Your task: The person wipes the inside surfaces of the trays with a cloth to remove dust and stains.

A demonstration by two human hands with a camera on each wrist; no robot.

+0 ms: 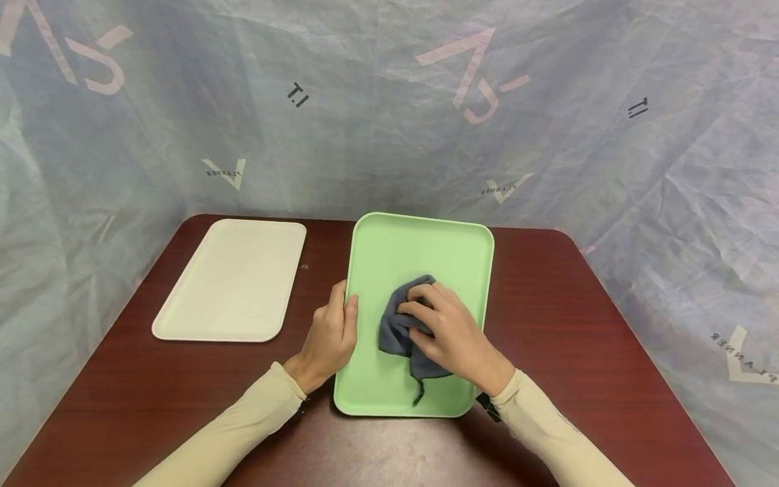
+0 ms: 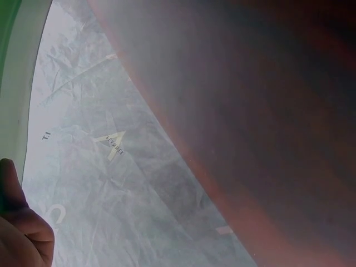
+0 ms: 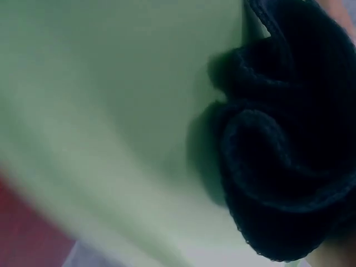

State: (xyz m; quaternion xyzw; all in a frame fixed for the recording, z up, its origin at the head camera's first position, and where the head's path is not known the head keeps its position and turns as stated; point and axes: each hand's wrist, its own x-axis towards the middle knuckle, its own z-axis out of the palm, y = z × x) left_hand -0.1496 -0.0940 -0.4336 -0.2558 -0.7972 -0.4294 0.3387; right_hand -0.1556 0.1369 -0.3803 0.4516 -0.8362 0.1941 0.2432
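Note:
A light green tray (image 1: 420, 250) is held tilted up above the table in the head view. My left hand (image 1: 331, 331) grips its left rim, with the thumb over the inner edge; in the left wrist view only part of that hand (image 2: 25, 233) shows beside the tray's edge (image 2: 16, 111). Bunched in my right hand (image 1: 453, 331) is a dark grey-blue cloth (image 1: 398, 331), pressed on the tray's inner face near the middle. A thin dark cord hangs from the cloth's lower end. Close up in the right wrist view, the folded cloth (image 3: 278, 183) lies against the green surface.
A white tray (image 1: 234, 281) lies flat on the back left of the dark red-brown table (image 1: 548, 325). Grey sheeting (image 1: 365, 135) with printed letters hangs behind the table and along both sides.

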